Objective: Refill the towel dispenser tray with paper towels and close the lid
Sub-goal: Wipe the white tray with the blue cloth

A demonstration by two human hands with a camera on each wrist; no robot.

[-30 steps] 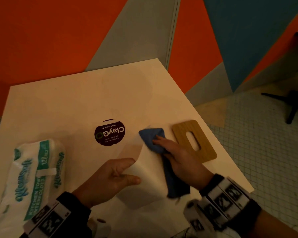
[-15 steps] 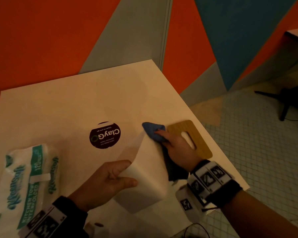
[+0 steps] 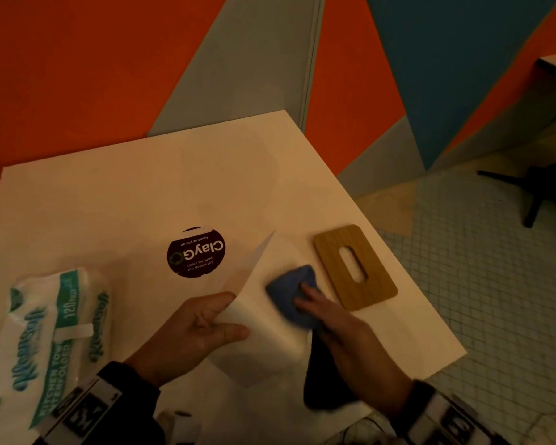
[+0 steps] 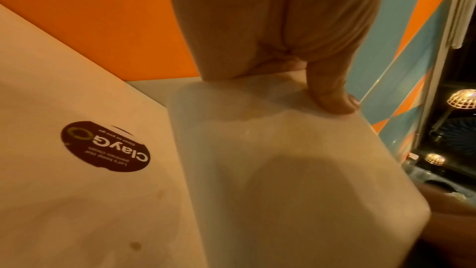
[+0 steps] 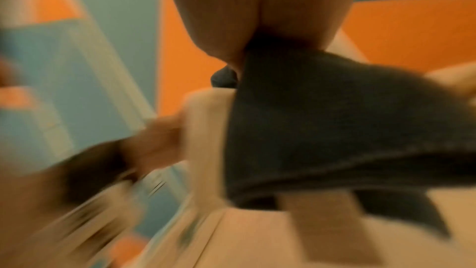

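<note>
- The left hand (image 3: 190, 332) holds the white tray (image 3: 270, 332) tilted up on the table (image 3: 109, 194); the thumb lies on the inside wall and the fingers go behind the outside wall, so the fingers are mostly hidden in the head view.
- In the left wrist view only the thumb (image 4: 332, 97) is clear, pressed on the rim of the tray (image 4: 283, 170); the other fingers are covered by the palm.
- The right hand (image 3: 344, 329) presses a blue cloth (image 3: 291, 292) against the inside of the tray. Its fingers are curled over the cloth, but this part is blurred and the exact grip is hard to read.
- The rest of the cloth hangs down dark under the right palm, and its lower end goes into shadow.
- The right wrist view is strongly blurred; only the dark cloth (image 5: 335, 130) under the hand and a pale edge of the tray can be made out.
- The pack of paper towels (image 3: 42, 348) lies at the left on the table, wrapped in plastic, well apart from the tray. Its left side is cut off by the frame.
- The wooden lid (image 3: 355, 268), with a long slot in it, lies flat on the table just to the right of the tray, near the right edge of the table.
- A dark round sticker (image 3: 196, 252) is on the table behind the tray; its small text is upside down.
- Both wrists carry bands with markers, partly cut off at the bottom.
</note>
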